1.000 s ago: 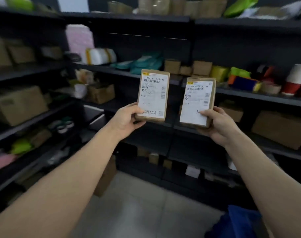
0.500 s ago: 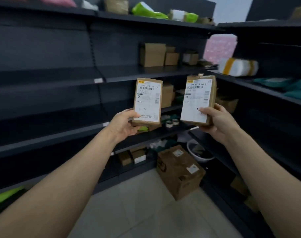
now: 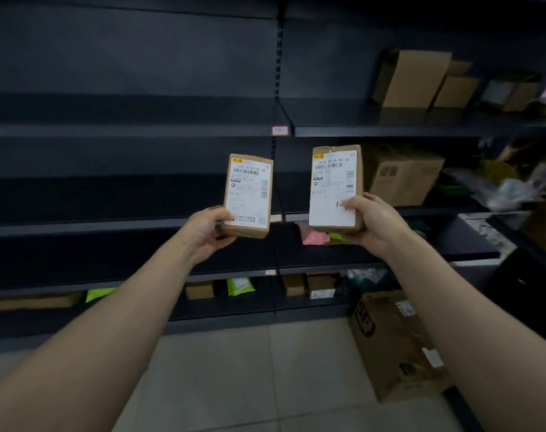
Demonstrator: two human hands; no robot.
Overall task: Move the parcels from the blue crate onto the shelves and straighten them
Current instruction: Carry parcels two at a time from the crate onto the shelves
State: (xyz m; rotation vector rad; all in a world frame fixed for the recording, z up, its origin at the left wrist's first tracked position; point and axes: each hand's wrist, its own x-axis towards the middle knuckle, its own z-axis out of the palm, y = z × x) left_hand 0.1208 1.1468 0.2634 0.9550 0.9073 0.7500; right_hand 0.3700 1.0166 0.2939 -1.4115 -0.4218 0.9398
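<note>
Two small brown parcels with white shipping labels are held upright in front of me. My left hand [image 3: 207, 229] grips the lower left corner of the left parcel [image 3: 248, 194]. My right hand [image 3: 371, 220] holds the right parcel [image 3: 334, 185] by its lower right corner, thumb on the label. Both labels face me. Behind them runs a dark shelf unit [image 3: 134, 130] with several long bare boards. The blue crate is out of view.
Cardboard boxes [image 3: 416, 79] stand on the upper right shelf and another box [image 3: 404, 179] one level down. Pink and green bags [image 3: 317, 236] lie behind the right parcel. Small boxes and green bags [image 3: 239, 286] fill the bottom shelf. A large carton [image 3: 396, 344] sits on the tiled floor.
My view has swung left across the shelving, from a packed corner to a mostly bare unit. Both hands keep the same hold on the parcels, still raised side by side.
</note>
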